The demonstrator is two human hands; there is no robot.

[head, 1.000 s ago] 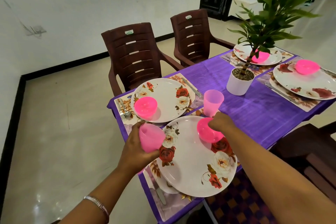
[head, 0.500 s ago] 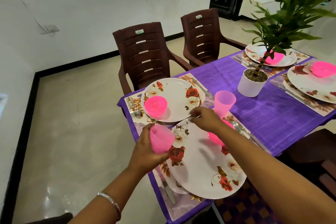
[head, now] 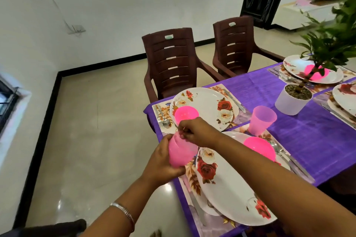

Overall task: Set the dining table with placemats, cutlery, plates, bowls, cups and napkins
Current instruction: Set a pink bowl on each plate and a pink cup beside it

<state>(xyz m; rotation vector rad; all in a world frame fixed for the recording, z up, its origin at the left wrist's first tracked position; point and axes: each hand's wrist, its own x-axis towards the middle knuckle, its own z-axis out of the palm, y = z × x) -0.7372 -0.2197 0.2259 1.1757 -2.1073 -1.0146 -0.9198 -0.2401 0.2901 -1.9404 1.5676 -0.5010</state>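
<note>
My left hand (head: 163,161) grips a stack of pink cups (head: 180,153) just off the table's near left corner. My right hand (head: 194,132) pinches the top rim of that stack. Another pink cup (head: 261,120) stands on the purple tablecloth (head: 312,140) between two floral plates. The near plate (head: 237,192) holds a pink bowl (head: 259,148). On the far plate (head: 210,107) sits a second pink bowl (head: 185,114). Floral placemats (head: 192,179) lie under the plates, with cutlery (head: 162,117) beside them.
A white pot with a green plant (head: 292,99) stands mid-table. Two more plates with pink bowls (head: 316,71) lie at the far right. Two brown plastic chairs (head: 173,61) face the table's far side. Tiled floor lies to the left.
My right hand left the bowl on the near plate and came left to the rim of the cups in my left hand. The view swung left.
</note>
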